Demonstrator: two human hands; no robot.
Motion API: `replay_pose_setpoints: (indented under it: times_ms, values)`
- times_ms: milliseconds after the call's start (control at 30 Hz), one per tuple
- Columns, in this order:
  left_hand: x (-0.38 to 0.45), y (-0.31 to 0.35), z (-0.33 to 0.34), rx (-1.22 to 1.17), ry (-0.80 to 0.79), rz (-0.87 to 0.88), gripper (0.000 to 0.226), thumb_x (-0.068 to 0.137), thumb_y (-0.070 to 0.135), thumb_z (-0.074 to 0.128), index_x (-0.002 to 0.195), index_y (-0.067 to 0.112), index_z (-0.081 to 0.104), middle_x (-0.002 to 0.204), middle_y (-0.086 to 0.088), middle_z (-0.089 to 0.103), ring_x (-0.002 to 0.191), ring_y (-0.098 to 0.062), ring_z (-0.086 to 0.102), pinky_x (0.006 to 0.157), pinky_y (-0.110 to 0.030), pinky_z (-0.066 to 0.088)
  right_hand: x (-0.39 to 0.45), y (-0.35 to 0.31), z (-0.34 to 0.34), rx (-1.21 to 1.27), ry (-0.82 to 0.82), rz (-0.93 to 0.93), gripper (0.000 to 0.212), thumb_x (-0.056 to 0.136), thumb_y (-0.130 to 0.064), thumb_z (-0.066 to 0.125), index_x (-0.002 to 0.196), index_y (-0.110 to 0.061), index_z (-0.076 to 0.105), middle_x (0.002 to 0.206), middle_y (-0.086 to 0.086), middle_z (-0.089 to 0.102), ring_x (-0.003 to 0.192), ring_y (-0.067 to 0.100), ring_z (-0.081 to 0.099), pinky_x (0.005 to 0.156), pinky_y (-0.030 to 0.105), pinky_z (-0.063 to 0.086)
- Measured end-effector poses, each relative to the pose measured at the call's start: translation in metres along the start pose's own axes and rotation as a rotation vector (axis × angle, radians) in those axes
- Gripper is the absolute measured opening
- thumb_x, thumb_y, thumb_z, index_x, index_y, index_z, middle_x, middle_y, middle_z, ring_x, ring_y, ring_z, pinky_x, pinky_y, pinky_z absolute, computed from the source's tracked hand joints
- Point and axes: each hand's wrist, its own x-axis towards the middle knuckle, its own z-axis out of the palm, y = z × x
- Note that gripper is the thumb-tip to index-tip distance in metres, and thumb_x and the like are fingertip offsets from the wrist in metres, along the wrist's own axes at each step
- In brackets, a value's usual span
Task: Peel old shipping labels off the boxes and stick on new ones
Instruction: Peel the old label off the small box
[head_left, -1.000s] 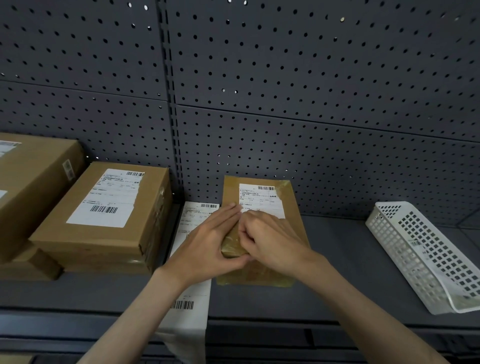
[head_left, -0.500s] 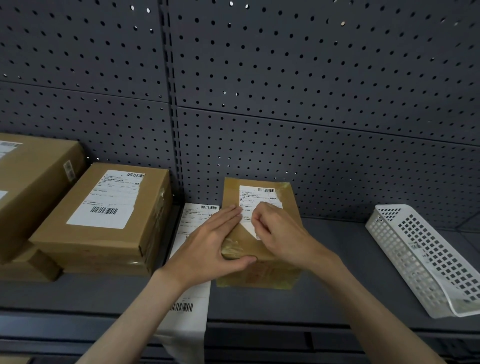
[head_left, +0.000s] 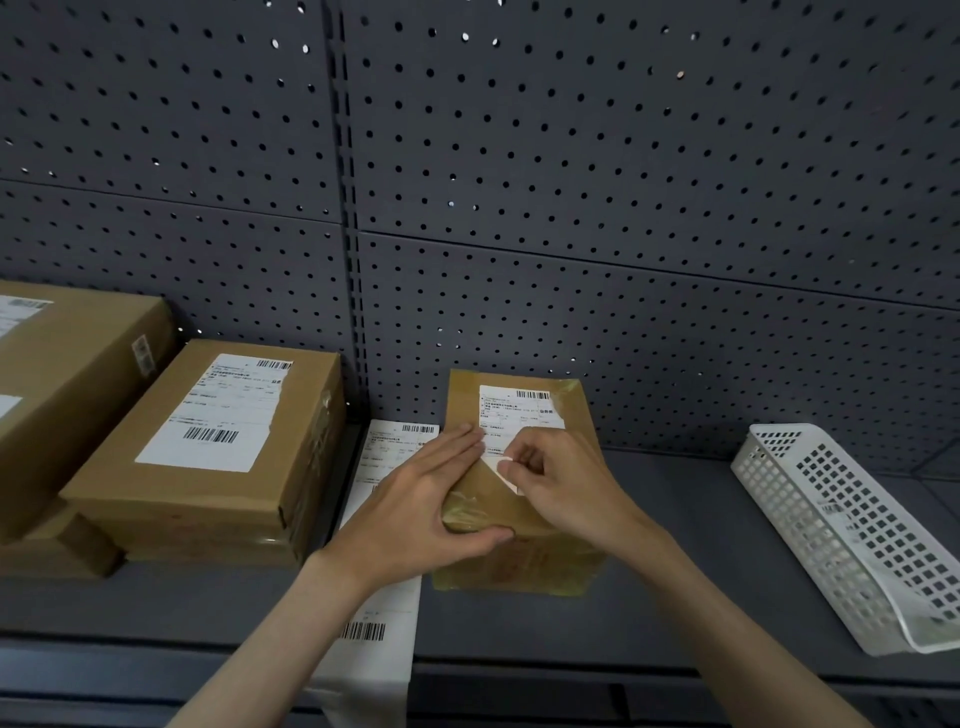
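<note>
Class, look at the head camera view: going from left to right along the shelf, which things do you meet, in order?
Large box at the left edge → labelled cardboard box → sheet of new labels → small taped box being peeled → white plastic basket.

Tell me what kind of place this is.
Probably a parcel stockroom or shipping area: labelled cardboard boxes sit on a grey metal shelf backed by perforated panels, with a sheet of spare shipping labels beside them.

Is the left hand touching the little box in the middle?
Touching. The head view shows the left hand lying flat on the box, its thumb wrapped along the box's front edge, with no gap.
</note>
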Motion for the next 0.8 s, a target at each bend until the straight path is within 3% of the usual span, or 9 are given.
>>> replay_pose_setpoints:
  times_ms: [67, 200, 367, 533, 700, 800]
  values:
    - [0.001, 0.000, -0.002, 0.002, -0.011, -0.006, 0.106, 0.073, 0.078, 0.067, 0.154, 0.017, 0.035, 0.162, 0.014, 0.025, 0.148, 0.008, 0.010, 0.123, -0.024, 0.015, 0.000, 0.004, -0.002, 0.077, 0.060, 0.050, 0.011, 0.095, -0.022, 0.067, 0.085, -0.018, 0.069, 0.073, -0.006, 0.069, 0.068, 0.006, 0.066, 0.065, 0.030, 0.053]
    - [0.001, 0.001, -0.003, 0.017, -0.022, -0.016, 0.110, 0.071, 0.080, 0.066, 0.155, 0.018, 0.033, 0.162, 0.016, 0.022, 0.147, 0.011, 0.008, 0.123, -0.021, 0.011, 0.003, 0.017, -0.011, 0.130, 0.175, 0.117, 0.013, 0.097, -0.019, 0.067, 0.084, -0.019, 0.067, 0.076, -0.007, 0.069, 0.070, 0.006, 0.063, 0.057, 0.016, 0.044]
    - [0.002, 0.003, -0.002, 0.044, -0.019, -0.025, 0.110, 0.070, 0.083, 0.064, 0.155, 0.020, 0.034, 0.162, 0.018, 0.022, 0.146, 0.013, 0.007, 0.121, -0.018, 0.010, 0.008, 0.024, -0.009, 0.115, 0.212, 0.124, 0.016, 0.098, -0.022, 0.064, 0.082, -0.020, 0.065, 0.073, -0.007, 0.068, 0.067, 0.011, 0.064, 0.056, 0.023, 0.043]
    - [0.003, 0.005, -0.005, 0.072, -0.025, -0.037, 0.111, 0.069, 0.086, 0.062, 0.154, 0.021, 0.035, 0.162, 0.019, 0.021, 0.146, 0.013, 0.008, 0.121, -0.017, 0.010, 0.017, 0.025, -0.014, 0.060, 0.256, 0.129, 0.018, 0.100, -0.021, 0.062, 0.082, -0.020, 0.059, 0.077, -0.007, 0.066, 0.067, 0.007, 0.060, 0.055, 0.019, 0.036]
    - [0.007, 0.008, -0.006, 0.137, -0.039, -0.046, 0.112, 0.068, 0.089, 0.056, 0.155, 0.022, 0.034, 0.162, 0.017, 0.021, 0.147, 0.010, 0.009, 0.116, -0.010, 0.002, 0.028, 0.027, -0.027, 0.019, 0.305, 0.131, 0.015, 0.100, -0.020, 0.063, 0.085, -0.020, 0.061, 0.082, -0.004, 0.069, 0.074, 0.013, 0.066, 0.059, 0.037, 0.051]
    - [0.008, 0.010, -0.007, 0.151, -0.057, -0.044, 0.111, 0.069, 0.088, 0.057, 0.155, 0.021, 0.034, 0.163, 0.016, 0.021, 0.147, 0.009, 0.009, 0.115, -0.010, 0.001, 0.033, 0.029, -0.031, -0.005, 0.319, 0.141, 0.012, 0.101, -0.020, 0.062, 0.089, -0.016, 0.062, 0.084, -0.006, 0.067, 0.076, 0.011, 0.064, 0.056, 0.030, 0.048]
